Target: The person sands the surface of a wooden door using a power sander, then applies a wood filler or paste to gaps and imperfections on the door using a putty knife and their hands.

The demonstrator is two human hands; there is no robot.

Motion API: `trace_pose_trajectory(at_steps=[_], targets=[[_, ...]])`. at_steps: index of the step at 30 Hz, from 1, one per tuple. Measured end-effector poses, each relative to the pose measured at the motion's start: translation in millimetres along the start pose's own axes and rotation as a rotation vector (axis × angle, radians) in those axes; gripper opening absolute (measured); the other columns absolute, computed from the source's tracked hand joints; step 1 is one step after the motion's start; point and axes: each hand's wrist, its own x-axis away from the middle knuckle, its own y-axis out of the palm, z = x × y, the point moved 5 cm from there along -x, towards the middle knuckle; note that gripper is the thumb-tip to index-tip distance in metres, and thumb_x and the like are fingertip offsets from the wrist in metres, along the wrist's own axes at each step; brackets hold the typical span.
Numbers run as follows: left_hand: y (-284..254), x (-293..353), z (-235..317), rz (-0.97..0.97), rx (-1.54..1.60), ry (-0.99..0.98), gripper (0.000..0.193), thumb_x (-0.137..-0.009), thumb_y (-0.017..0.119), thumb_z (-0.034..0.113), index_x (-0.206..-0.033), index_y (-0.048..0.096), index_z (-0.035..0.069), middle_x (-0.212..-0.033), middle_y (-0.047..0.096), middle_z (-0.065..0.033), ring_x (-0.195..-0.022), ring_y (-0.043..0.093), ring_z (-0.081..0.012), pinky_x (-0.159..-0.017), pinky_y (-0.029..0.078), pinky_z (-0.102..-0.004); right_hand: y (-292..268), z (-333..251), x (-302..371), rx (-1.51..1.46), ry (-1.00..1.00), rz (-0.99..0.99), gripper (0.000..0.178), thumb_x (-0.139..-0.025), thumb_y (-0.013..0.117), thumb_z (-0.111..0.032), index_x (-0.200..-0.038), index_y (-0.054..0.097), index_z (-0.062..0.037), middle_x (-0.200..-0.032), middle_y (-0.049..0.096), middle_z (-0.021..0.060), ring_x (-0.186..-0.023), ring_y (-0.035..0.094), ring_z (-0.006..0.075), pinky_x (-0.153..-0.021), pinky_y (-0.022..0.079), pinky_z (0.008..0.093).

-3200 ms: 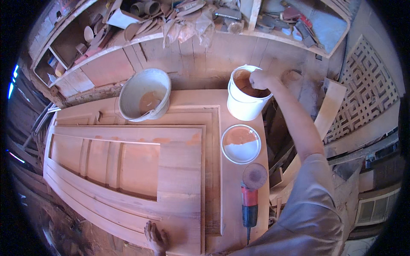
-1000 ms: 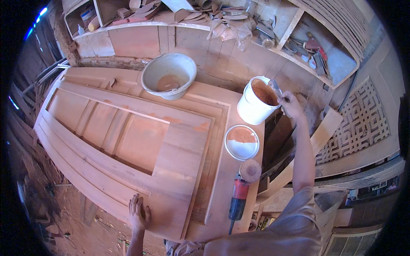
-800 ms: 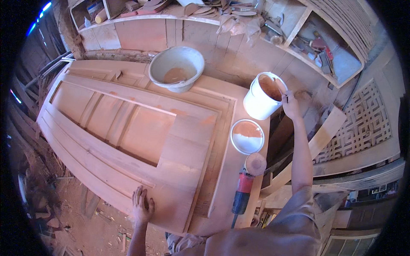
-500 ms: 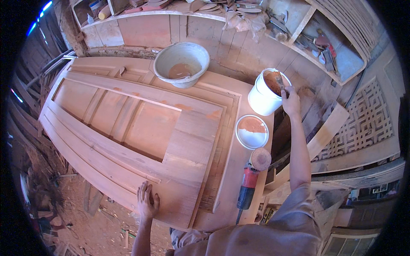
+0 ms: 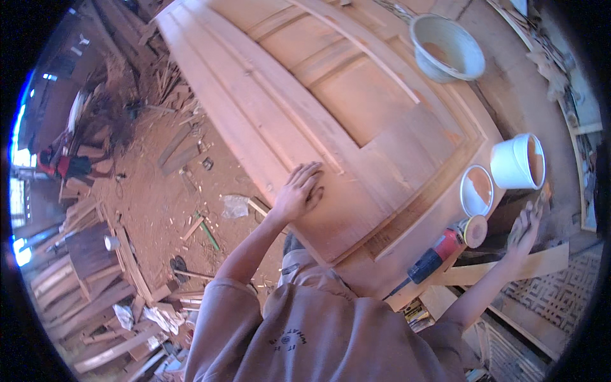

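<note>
Left hand [image 5: 299, 191] is pressing flat and open on the door [image 5: 331, 108]; right hand [image 5: 525, 226] is gripping something small near the bucket [image 5: 517, 162]. Keep the door steadied.

Big flat wooden door panel [image 5: 331, 95] has lots of bare room on top; left hand [image 5: 299, 191] lies flat near its low edge; right side is crowded: white plastic bucket [image 5: 517, 162], round white lid w/ brown paste [image 5: 476, 190] just beside it, red power sander [image 5: 442, 247] below; right hand [image 5: 525, 226] sits btwn sander & bucket; grey bowl [image 5: 445, 48] blocks far corner.
</note>
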Motion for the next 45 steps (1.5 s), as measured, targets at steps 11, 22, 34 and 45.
trace_pose_trajectory(at_steps=[11, 22, 34, 45], targets=[[-166, 337, -220, 1.126, -0.198, -1.033, 0.046, -0.092, 0.061, 0.019, -0.128, 0.054, -0.009, -0.127, 0.058, -0.0277, -0.116, 0.057, -0.0353, -0.100, 0.045, -0.0420, -5, 38, 128, -0.354, 0.120, -0.365, 0.016, -0.104, 0.045, -0.009, -0.117, 0.042, -0.0002, -0.092, 0.041, 0.0036, -0.059, 0.036, 0.0062, -0.045, 0.036, 0.0199], [112, 371, -48, -0.428, 0.463, -1.220, 0.067, -0.103, 0.045, 0.050, -0.140, 0.046, -0.006, -0.137, 0.054, -0.0311, -0.129, 0.052, -0.0423, -0.108, 0.040, -0.0453, 79, 120, 243, -0.595, 0.455, -0.330, 0.017, -0.107, 0.043, -0.019, -0.104, 0.040, -0.0020, -0.092, 0.041, 0.0042, -0.058, 0.039, 0.0101, -0.045, 0.039, 0.0257], [-115, 178, -286, 0.310, 0.431, -0.809, 0.034, -0.104, 0.054, 0.020, -0.129, 0.057, -0.004, -0.121, 0.064, -0.0147, -0.114, 0.058, -0.0195, -0.101, 0.044, -0.0332, 248, 212, 394, -0.331, 0.663, -0.079, 0.032, -0.105, 0.049, -0.037, -0.111, 0.048, -0.0055, -0.080, 0.042, -0.0037, -0.045, 0.037, 0.0040, -0.031, 0.035, 0.0193], [-164, -112, -297, 0.225, -0.005, 0.280, 0.052, -0.096, 0.064, 0.031, -0.135, 0.050, -0.001, -0.137, 0.054, -0.0238, -0.129, 0.050, -0.0406, -0.111, 0.037, -0.0493, 433, 264, 457, 0.925, 0.009, 0.001, 0.045, -0.102, 0.054, -0.020, -0.147, 0.048, -0.0166, -0.086, 0.065, 0.0150, -0.061, 0.063, 0.0245, -0.053, 0.050, 0.0374]])
